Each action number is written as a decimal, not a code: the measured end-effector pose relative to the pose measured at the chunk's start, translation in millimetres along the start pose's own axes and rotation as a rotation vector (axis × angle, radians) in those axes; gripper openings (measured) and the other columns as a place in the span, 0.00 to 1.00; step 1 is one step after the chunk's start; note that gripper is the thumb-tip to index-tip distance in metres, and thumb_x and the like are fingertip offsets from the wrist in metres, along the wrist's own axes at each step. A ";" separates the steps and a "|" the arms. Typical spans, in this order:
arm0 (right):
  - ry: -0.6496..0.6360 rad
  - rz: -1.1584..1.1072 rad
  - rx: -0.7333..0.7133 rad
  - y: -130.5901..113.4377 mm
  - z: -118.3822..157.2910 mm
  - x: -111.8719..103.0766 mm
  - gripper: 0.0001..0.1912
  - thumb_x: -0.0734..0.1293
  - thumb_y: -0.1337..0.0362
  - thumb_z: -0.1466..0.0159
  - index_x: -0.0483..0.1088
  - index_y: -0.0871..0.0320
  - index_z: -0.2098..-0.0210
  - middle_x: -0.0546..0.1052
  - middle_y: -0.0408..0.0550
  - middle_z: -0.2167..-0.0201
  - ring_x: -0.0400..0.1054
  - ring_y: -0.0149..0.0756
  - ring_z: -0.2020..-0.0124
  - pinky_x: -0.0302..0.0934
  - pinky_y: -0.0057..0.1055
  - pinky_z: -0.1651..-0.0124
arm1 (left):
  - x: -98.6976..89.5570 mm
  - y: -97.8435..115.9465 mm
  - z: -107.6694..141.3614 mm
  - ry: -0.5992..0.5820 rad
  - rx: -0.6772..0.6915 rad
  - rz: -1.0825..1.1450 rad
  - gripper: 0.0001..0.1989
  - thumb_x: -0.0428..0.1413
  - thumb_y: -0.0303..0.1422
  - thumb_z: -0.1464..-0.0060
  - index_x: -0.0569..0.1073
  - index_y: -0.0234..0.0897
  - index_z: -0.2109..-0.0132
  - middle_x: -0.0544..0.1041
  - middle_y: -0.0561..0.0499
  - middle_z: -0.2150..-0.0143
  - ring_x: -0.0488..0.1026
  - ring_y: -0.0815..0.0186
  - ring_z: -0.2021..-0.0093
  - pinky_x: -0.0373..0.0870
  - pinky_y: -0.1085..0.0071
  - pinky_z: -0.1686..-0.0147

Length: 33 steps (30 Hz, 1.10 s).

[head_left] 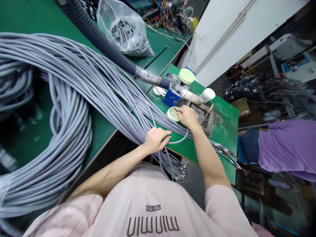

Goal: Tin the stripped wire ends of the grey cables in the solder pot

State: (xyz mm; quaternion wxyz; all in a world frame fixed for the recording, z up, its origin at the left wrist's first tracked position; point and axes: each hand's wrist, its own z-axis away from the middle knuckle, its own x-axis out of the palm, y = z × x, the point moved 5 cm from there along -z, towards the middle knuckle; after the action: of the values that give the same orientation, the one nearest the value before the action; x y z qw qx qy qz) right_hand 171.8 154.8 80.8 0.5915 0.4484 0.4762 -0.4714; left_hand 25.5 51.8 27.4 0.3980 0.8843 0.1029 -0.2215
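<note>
Long grey cables (116,105) run in a thick bundle across the green table towards the right, their stripped ends showing coloured wires. My left hand (157,139) rests over the bundle, fingers apart and pointing right, with nothing gripped between them. Further right, my right hand (186,115) pinches the end of a grey cable that loops back below it, its thin dark wires over a small pale-green round dish (173,113). Just right of that hand is a dirty metal tray (209,123) with a small brush-like stick in it.
A dark ribbed hose (108,46) ends by a blue box (171,97). Near it stand a yellow-green lid (186,76) and a white jar (208,94). A plastic bag of cable pieces (125,31) lies behind. A person in purple (288,144) is at right.
</note>
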 end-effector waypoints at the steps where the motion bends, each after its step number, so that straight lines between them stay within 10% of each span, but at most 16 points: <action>1: 0.001 0.003 0.000 0.0 0.5 -1.1 0.16 0.58 0.62 0.33 0.76 0.59 0.59 0.75 0.54 0.59 0.69 0.43 0.58 0.55 0.33 0.64 | -0.3 0.5 0.1 0.005 0.011 -0.009 0.09 0.52 0.35 0.42 0.74 0.39 0.57 0.76 0.52 0.73 0.71 0.67 0.72 0.58 0.67 0.68; 10: 0.114 0.062 0.166 48.0 22.1 -26.3 0.15 0.58 0.61 0.34 0.75 0.60 0.60 0.74 0.57 0.59 0.68 0.45 0.60 0.55 0.35 0.63 | -9.5 1.3 1.1 0.118 0.001 -0.032 0.09 0.54 0.33 0.45 0.73 0.40 0.56 0.80 0.47 0.61 0.75 0.61 0.58 0.64 0.59 0.52; 17: 0.112 0.118 0.344 111.2 25.6 -7.6 0.16 0.59 0.62 0.35 0.76 0.62 0.60 0.76 0.59 0.59 0.70 0.47 0.60 0.58 0.36 0.62 | -10.9 2.8 0.3 0.155 0.013 -0.114 0.10 0.55 0.33 0.47 0.74 0.41 0.56 0.80 0.47 0.58 0.75 0.58 0.52 0.61 0.53 0.44; 33: 0.025 0.148 0.308 115.5 15.5 16.0 0.16 0.59 0.63 0.35 0.75 0.63 0.56 0.76 0.62 0.55 0.71 0.48 0.56 0.60 0.35 0.58 | -10.9 4.9 -0.7 0.180 0.065 -0.063 0.11 0.57 0.30 0.48 0.73 0.40 0.55 0.80 0.49 0.60 0.75 0.60 0.55 0.60 0.54 0.44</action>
State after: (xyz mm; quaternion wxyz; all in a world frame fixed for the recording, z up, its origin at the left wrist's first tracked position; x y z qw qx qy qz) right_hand 289.4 155.2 76.7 0.5430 0.5735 0.3713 -0.4882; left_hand 17.8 49.0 36.2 0.3513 0.9093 0.1586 -0.1567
